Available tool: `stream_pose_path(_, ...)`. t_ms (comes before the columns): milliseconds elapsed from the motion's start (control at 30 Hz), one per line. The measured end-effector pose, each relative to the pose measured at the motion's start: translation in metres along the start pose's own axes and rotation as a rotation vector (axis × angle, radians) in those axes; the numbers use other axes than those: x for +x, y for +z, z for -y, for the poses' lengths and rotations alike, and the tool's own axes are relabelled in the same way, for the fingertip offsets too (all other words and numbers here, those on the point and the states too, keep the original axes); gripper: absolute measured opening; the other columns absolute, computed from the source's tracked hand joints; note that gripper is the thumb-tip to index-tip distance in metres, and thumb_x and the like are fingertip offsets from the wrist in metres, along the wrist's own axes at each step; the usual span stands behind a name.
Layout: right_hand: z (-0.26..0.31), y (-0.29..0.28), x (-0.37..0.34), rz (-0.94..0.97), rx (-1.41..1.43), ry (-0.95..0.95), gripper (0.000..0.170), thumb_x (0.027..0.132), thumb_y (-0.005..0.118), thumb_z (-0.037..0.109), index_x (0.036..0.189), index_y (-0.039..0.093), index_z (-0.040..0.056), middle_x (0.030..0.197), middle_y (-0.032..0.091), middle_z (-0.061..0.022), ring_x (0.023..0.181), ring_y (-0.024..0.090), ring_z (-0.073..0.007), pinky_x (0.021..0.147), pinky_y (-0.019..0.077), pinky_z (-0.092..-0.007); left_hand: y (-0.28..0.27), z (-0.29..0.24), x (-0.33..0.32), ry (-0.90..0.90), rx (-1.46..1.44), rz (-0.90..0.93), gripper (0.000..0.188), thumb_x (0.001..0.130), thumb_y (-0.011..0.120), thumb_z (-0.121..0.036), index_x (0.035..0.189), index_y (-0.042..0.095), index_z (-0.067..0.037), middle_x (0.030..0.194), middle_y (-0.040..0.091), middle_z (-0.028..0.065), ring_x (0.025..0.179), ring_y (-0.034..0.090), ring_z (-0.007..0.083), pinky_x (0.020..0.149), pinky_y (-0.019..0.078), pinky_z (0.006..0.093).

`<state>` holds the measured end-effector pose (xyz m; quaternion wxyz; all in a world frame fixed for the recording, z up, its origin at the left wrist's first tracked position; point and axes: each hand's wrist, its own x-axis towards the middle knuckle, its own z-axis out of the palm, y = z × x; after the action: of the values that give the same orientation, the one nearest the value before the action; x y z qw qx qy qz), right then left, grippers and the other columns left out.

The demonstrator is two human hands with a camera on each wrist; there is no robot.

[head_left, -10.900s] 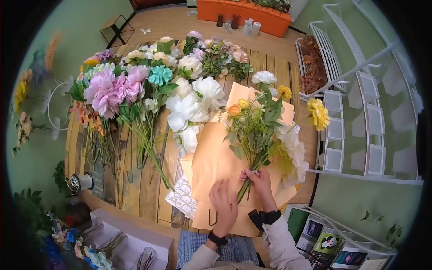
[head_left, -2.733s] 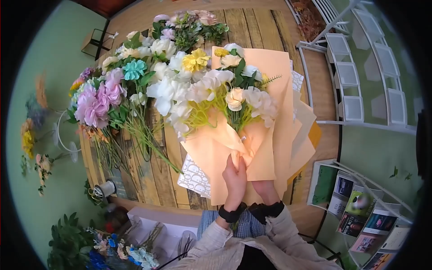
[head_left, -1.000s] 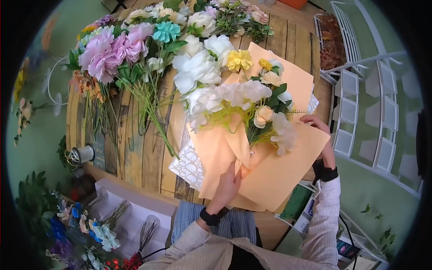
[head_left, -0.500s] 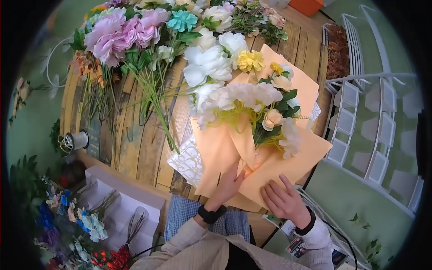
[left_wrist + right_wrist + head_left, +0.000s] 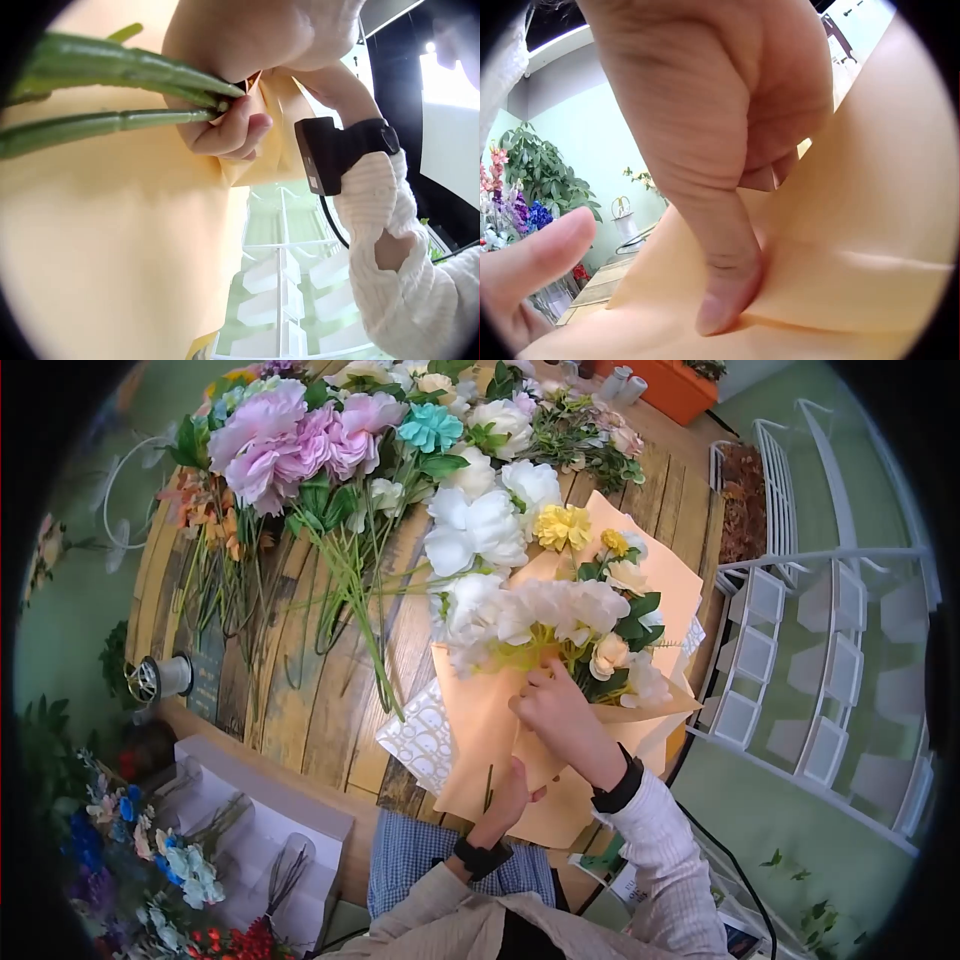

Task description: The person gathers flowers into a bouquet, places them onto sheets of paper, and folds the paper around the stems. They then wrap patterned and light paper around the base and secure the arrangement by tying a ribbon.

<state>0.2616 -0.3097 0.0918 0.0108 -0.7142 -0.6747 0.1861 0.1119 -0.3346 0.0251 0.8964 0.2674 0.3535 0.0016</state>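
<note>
A bouquet of cream-white flowers (image 5: 560,610), small peach roses (image 5: 610,657) and a yellow flower (image 5: 562,528) lies in peach wrapping paper (image 5: 480,710). Low on the wrap, my left hand (image 5: 508,800) grips the gathered bundle. Cut green stems (image 5: 112,75) stick out past its curled fingers in the left wrist view. My right hand (image 5: 565,720) is higher, just below the blooms, holding the paper's right flap folded over the front. In the right wrist view its thumb (image 5: 727,296) presses into the paper, with the other fingers bent and partly hidden.
Pink peonies (image 5: 270,445), a teal flower (image 5: 430,427) and white flowers (image 5: 475,530) lie across the wooden table (image 5: 320,710). White patterned paper (image 5: 415,735) shows under the wrap. A wire spool (image 5: 165,677) stands at left, a white rack (image 5: 765,630) at right.
My right hand has left the paper's right edge, passed low over the wrap, and come in to the middle below the blooms. The right flap is now drawn inward. My left hand keeps its grip.
</note>
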Motion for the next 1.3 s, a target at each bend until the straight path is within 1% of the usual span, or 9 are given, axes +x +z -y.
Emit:
stream_pose_path(233,0.036,-0.048,-0.048,-0.639,0.209,0.244,0.019,0.061,0.06,0.002,0.08,0.057,0.0026,0.072,0.055,-0.0077,0.074,0.051,-0.0223,0.069,0.0402,-0.0319,0.012,-0.016,0.0,-0.071,0.207,-0.2,0.048,0.089,0.021,-0.041,0.079,0.048,-0.002,0.061,0.051,0.0049,0.044,0.043,0.0082,0.038,0.0326,0.0231)
stream_pose_path(333,0.064,-0.005,-0.1,-0.858,0.632,0.973,0.009,0.074,0.055,0.002,0.083,0.054,0.0,0.071,0.055,-0.0057,0.065,0.051,-0.0112,0.061,0.0409,-0.0229,0.01,-0.019,0.002,-0.158,0.139,-0.075,0.039,0.088,0.029,-0.032,0.083,0.049,0.001,0.071,0.054,0.0102,0.054,0.05,0.0127,0.048,0.04,0.0263)
stream_pose_path(400,0.063,0.031,-0.109,-0.581,0.936,1.129,0.011,0.075,0.057,0.006,0.083,0.054,-0.0011,0.07,0.054,-0.0025,0.062,0.049,-0.0083,0.061,0.0406,-0.0217,0.006,0.003,0.01,-0.011,0.327,-0.325,0.037,0.088,0.032,-0.029,0.089,0.05,0.004,0.079,0.055,0.0135,0.07,0.053,0.0188,0.065,0.0423,0.029)
stream_pose_path(600,0.046,0.081,-0.089,-0.304,1.972,0.933,0.027,0.075,0.058,0.008,0.1,0.049,0.0013,0.088,0.055,-0.0021,0.079,0.053,-0.009,0.066,0.0422,-0.0198,0.0,-0.002,0.011,0.091,0.37,-0.335,0.034,0.086,0.037,-0.025,0.1,0.047,0.004,0.097,0.051,0.0148,0.089,0.05,0.0232,0.078,0.0384,0.0294)
stream_pose_path(700,0.05,0.08,-0.075,-0.563,2.22,0.966,0.032,0.073,0.058,0.002,0.103,0.047,-0.0023,0.095,0.055,-0.0049,0.086,0.053,-0.0117,0.073,0.043,-0.0235,-0.009,0.001,0.017,0.093,0.402,-0.357,0.03,0.085,0.041,-0.019,0.104,0.046,0.004,0.101,0.049,0.0141,0.093,0.047,0.0219,0.082,0.0369,0.0293)
stream_pose_path(800,0.055,0.085,-0.073,-0.762,2.258,0.939,0.032,0.073,0.056,-0.001,0.104,0.047,-0.0022,0.099,0.054,-0.0067,0.092,0.052,-0.0144,0.079,0.0419,-0.0252,0.002,-0.027,0.019,0.493,0.599,-0.299,0.026,0.081,0.048,-0.01,0.103,0.047,0.003,0.098,0.05,0.0121,0.088,0.05,0.0168,0.077,0.0402,0.0264)
stream_pose_path(1133,0.052,0.101,-0.077,-0.862,2.304,0.867,0.033,0.075,0.056,0.001,0.105,0.045,-0.0031,0.104,0.051,-0.0083,0.094,0.052,-0.0172,0.08,0.0427,-0.0283,-0.001,-0.058,0.024,0.417,0.7,-0.194,0.027,0.071,0.059,0.001,0.097,0.051,0.0,0.075,0.056,0.0022,0.068,0.053,0.01,0.063,0.0429,0.0194)
stream_pose_path(1233,0.049,0.105,-0.08,-0.795,2.588,0.876,0.034,0.078,0.054,0.006,0.109,0.042,-0.0022,0.105,0.05,-0.0088,0.094,0.051,-0.018,0.08,0.0428,-0.0294,0.011,-0.064,0.016,0.66,0.945,-0.281,0.029,0.066,0.055,0.007,0.093,0.057,-0.004,0.08,0.055,0.0066,0.071,0.054,0.0156,0.063,0.0433,0.0237)
stream_pose_path(1300,0.05,0.116,-0.075,-0.921,2.286,0.838,0.036,0.081,0.05,0.01,0.113,0.038,0.0001,0.106,0.049,-0.0088,0.095,0.051,-0.0183,0.08,0.0431,-0.0301,0.005,-0.073,0.011,1.026,1.332,0.017,0.036,0.057,0.056,0.006,0.091,0.06,-0.007,0.08,0.053,0.0077,0.072,0.052,0.0219,0.063,0.0429,0.0282)
